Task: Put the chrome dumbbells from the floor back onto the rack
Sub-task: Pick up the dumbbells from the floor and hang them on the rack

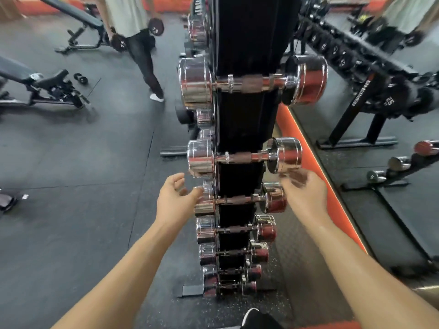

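A tall black vertical rack (247, 119) stands in front of me with several chrome dumbbells resting across it, large at the top and small at the bottom. The biggest chrome dumbbell (251, 83) sits high, and another chrome dumbbell (244, 157) lies just above my hands. My left hand (175, 200) is open, fingers spread, beside the left head of a smaller dumbbell (240, 200). Blurred and holding nothing, my right hand (306, 193) hovers open at the rack's right side, just under the right head of the second dumbbell.
A mirror with an orange base strip (316, 172) runs along the right, reflecting a black dumbbell rack. Two adjustable benches (52, 89) stand at the left. Another person (140, 43) holds black dumbbells at the back. Small black dumbbells (80, 78) lie on the dark rubber floor.
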Motion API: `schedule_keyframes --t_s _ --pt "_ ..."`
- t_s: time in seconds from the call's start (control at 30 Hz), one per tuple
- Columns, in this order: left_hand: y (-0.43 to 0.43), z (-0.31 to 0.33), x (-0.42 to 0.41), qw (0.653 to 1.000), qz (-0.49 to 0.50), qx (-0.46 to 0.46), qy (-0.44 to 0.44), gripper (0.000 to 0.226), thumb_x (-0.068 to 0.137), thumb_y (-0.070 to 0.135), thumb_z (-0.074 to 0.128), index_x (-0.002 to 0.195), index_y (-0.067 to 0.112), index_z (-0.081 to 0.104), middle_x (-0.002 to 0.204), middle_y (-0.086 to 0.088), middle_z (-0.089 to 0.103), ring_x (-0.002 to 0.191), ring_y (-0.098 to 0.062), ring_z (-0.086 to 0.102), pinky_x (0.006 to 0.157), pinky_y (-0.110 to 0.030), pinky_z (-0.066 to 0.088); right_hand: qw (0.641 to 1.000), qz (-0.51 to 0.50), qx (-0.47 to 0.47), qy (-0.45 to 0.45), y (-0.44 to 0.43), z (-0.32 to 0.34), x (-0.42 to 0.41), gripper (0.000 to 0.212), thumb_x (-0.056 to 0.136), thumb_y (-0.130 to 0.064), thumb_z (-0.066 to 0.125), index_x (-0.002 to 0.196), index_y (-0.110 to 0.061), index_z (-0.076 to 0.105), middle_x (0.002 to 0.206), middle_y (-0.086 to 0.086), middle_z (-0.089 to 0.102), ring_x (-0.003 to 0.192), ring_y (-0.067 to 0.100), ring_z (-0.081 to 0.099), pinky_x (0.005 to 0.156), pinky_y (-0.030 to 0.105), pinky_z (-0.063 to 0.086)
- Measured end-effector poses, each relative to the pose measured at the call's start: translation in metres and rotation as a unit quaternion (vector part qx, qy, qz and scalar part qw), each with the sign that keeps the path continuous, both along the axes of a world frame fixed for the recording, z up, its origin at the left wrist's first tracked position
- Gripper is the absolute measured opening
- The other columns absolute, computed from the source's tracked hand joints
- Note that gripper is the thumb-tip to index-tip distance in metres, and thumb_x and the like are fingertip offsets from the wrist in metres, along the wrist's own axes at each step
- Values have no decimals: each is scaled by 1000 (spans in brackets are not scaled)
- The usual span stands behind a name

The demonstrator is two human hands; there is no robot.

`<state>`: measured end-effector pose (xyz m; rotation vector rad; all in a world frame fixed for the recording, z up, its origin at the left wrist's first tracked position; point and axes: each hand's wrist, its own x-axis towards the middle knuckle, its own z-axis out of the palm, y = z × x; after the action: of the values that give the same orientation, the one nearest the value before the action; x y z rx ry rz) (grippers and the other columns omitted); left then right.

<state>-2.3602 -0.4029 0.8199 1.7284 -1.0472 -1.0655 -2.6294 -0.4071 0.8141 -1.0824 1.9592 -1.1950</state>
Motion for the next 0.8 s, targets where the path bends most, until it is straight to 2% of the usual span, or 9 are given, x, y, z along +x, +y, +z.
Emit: schedule_keyframes --t_s 0.07,0.13,0.2,0.33,0.43,0.57,0.63,0.73,0.8 --pt "4 12 12 999 -23 -23 5 59 89 28 78 141 26 51 141 8 57 124 -14 60 95 -34 53 997 -60 -38 -17 9 15 11 24 90 -19 73 113 -21 68 101 -9 74 87 -1 68 83 21 55" --pt "9 25 24 998 -49 -45 2 54 89 32 76 138 29 53 135 12 58 119 -10 62 93 -33 53 991 -119 -56 -31 22 32 25 22 94 -17 68 115 -20 67 103 -8 72 83 -3 63 69 11 47" --pt "17 40 41 993 -93 -73 18 51 89 33 77 134 33 54 132 14 60 117 -7 62 99 -34 52 982 -163 -85 -51 40 46 40 24 95 -15 65 119 -19 67 108 -5 71 84 -3 62 62 13 42" --pt "24 79 78 977 -174 -118 45 41 92 28 74 128 39 56 131 17 62 120 -5 62 89 -18 48 965 -200 -162 -54 71 83 90 17 94 -14 68 104 -28 67 103 -8 74 92 3 69 79 27 53" --pt "18 120 106 961 -209 -174 55 39 95 25 71 129 36 55 130 16 62 119 -2 61 80 -8 45 952 -200 -232 -23 83 123 135 20 94 -14 69 95 -33 66 94 -12 73 86 3 71 88 36 58" --pt "5 180 143 939 -240 -233 82 39 96 23 69 133 30 57 129 14 64 113 4 63 73 -2 48 927 -193 -321 2 86 187 182 17 94 -16 70 101 -31 67 95 -6 73 85 5 71 80 26 55" --pt "-4 209 158 926 -255 -263 91 35 97 22 68 128 33 57 129 13 65 111 6 63 77 -4 50 912 -190 -361 33 85 218 199 16 94 -18 70 98 -33 66 93 -5 73 84 8 70 76 23 53" --pt "-21 247 175 908 -270 -304 99 32 97 29 67 126 38 58 127 16 67 116 -1 64 101 -28 53 905 -181 -378 76 78 255 214 14 94 -22 71 103 -30 66 94 -6 73 85 8 71 76 23 54" --pt "-34 266 183 899 -272 -324 112 29 98 30 66 125 38 60 125 17 68 117 -1 64 106 -36 52 904 -178 -380 82 71 273 222 15 94 -21 70 107 -27 67 94 -7 72 87 9 70 77 23 54"
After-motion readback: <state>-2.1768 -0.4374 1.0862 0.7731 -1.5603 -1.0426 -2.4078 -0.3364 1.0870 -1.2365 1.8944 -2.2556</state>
